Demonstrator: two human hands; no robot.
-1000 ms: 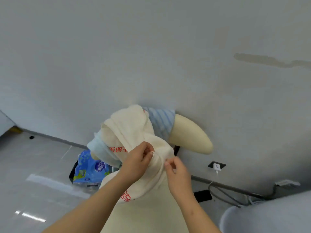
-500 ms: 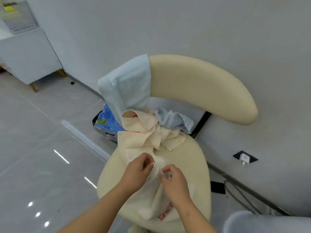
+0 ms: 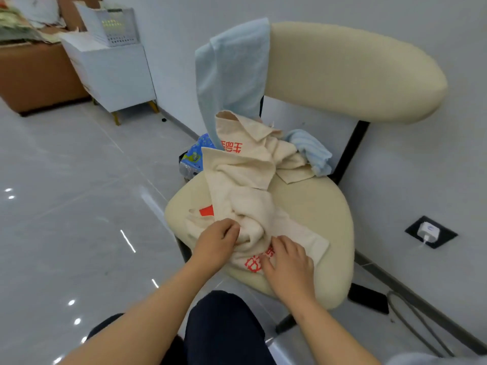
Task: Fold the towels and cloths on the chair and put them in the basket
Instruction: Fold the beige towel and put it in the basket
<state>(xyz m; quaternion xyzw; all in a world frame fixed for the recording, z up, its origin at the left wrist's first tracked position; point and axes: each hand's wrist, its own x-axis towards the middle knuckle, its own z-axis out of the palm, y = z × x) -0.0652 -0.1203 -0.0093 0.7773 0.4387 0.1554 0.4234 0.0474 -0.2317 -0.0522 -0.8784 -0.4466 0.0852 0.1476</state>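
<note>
Your left hand (image 3: 216, 245) and right hand (image 3: 288, 267) each pinch the cream cloth (image 3: 245, 185) on the near chair seat (image 3: 313, 206), probably to find its edges for folding.

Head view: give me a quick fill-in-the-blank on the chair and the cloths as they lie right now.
The cream cloth held by the left hand and the right hand carries print in the colour ____.
One light blue towel hangs over the ____ of the chair.
A second, crumpled blue towel lies at the rear of the chair's ____.
Missing words: red; backrest; seat.
</note>
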